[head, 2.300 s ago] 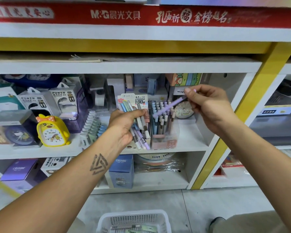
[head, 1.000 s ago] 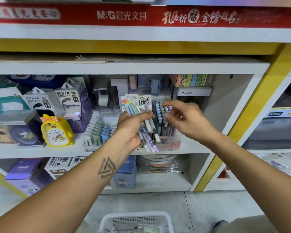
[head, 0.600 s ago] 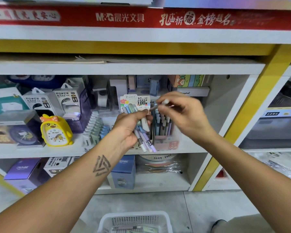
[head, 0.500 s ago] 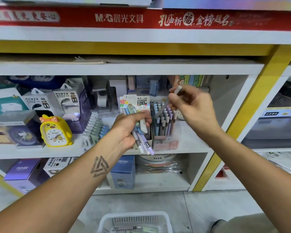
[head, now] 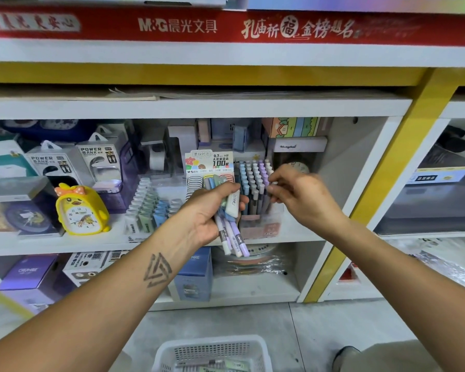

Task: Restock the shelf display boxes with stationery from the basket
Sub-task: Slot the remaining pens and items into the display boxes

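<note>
A stationery shelf held a clear pen display box. The left hand clenched a pen bundle — box at three o'clock; the right hand, fingertips at the upright pens, grip unclear.

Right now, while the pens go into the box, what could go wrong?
1. The left hand holds a loose bundle of pens; the lowest may slip from its grip to the floor.
2. The pen display box looks nearly full, so the right hand might knock upright pens while pushing one in.
</note>
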